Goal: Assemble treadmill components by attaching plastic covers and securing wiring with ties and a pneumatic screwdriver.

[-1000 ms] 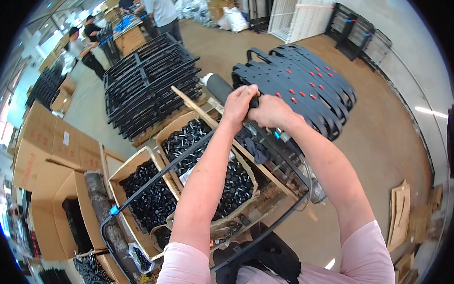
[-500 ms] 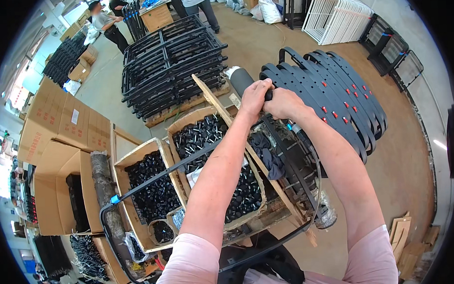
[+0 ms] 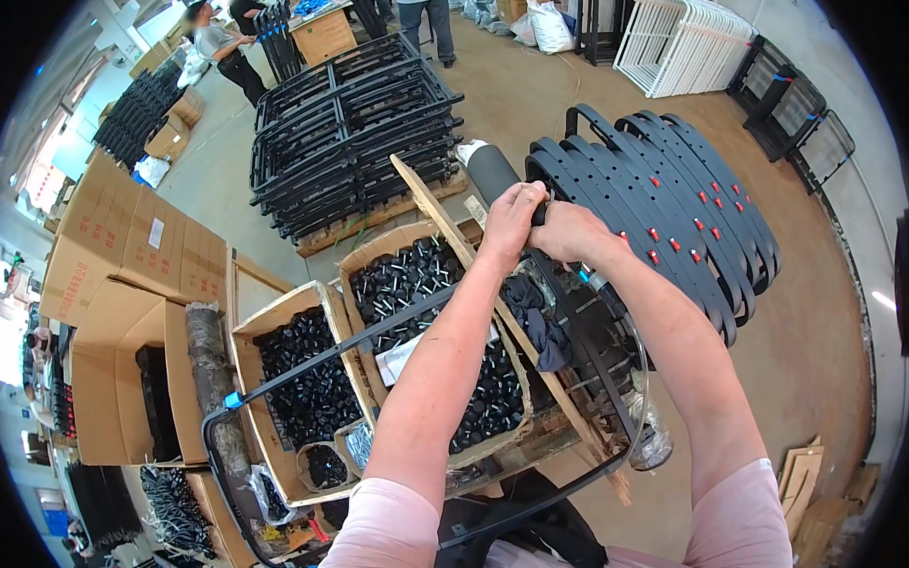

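Workshop floor crowded with stacked black frames [image 3: 354, 137] and cartons of black caps [image 3: 308, 389]
Black tube [image 3: 491, 173] is gripped by left hand [image 3: 507, 222] and right hand [image 3: 573, 230], both closed; fitting judged underway, steady alignment required next

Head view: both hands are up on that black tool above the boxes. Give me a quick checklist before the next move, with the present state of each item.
1. Left hand wrapped around the black cylindrical tool: ok.
2. Right hand closed beside the left, touching it: ok.
3. What the fingers clamp under the tool: cannot tell, hidden by the hands.
4. Black metal frame lies across the cardboard box of black caps: ok, in place.
5. Wooden slat runs diagonally under the left forearm, close to the work: not ok if free room is needed.
6. Stack of curved black panels right behind the hands: ok, apart from them.
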A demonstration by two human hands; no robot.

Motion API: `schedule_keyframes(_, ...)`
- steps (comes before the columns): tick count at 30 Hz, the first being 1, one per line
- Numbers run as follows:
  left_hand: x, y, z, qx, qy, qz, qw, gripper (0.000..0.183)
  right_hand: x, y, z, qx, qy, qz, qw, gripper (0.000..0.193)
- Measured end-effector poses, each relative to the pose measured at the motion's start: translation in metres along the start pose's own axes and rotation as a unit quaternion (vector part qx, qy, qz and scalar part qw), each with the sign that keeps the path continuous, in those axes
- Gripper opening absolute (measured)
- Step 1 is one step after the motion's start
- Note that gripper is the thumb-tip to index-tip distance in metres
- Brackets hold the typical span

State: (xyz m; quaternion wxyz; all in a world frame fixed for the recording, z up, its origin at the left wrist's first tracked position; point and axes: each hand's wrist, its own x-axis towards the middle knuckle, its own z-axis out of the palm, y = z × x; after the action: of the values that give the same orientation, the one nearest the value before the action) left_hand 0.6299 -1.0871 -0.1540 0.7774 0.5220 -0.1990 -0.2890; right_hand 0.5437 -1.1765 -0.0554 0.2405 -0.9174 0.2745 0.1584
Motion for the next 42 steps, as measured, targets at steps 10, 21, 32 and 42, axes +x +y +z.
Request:
schedule_keyframes(10, -0.003, -0.008, -0.006, -0.003, 0.014, -0.008, 1.000, 0.030, 0.023, 0.007, 0.020, 0.100, -0.077, 0.022, 0.992, 0.033)
schedule_keyframes(21, -0.007, 0.001, 0.006, -0.039, 0.024, 0.001, 0.999, 0.030, 0.034, 0.012, 0.018, 0.084, -0.051, -0.059, 0.993, 0.015)
schedule_keyframes(32, -0.036, 0.045, -0.005, 0.024, 0.043, 0.076, 0.996, 0.026, -0.019, -0.028, 0.004, -0.033, 0.093, -0.109, 0.989, 0.037)
schedule_keyframes(42, -0.184, 0.113, -0.199, 0.047, 0.154, 0.043, 0.986, 0.027, -0.087, -0.220, 0.116, -0.023, -0.091, -0.166, 0.982, 0.044)
